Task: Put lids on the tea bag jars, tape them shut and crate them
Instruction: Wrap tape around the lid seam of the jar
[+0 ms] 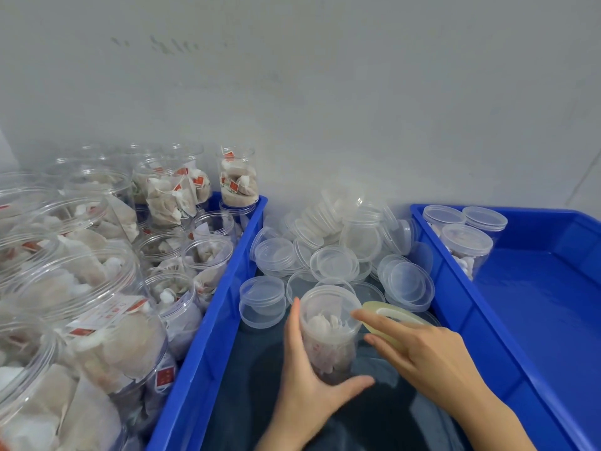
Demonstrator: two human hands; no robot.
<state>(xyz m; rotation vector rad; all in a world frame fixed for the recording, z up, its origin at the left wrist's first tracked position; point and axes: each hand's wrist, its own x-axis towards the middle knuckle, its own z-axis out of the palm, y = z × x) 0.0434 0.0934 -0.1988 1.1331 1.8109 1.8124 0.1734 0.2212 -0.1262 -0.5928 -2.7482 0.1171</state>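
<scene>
Now your left hand (305, 382) grips the lidded jar (328, 333); your right hand (419, 353) holds the tape roll (395, 315): taping comes next.

A single head-worn wide-angle view looks forward and down from close above the work area, facing a pale wall (325, 92). The left hand (309, 379) and right hand (429, 356) enter from the bottom edge. Beyond the fingertips lie loose lids (335, 262); blue crates (455, 288) flank them on both sides.
</scene>
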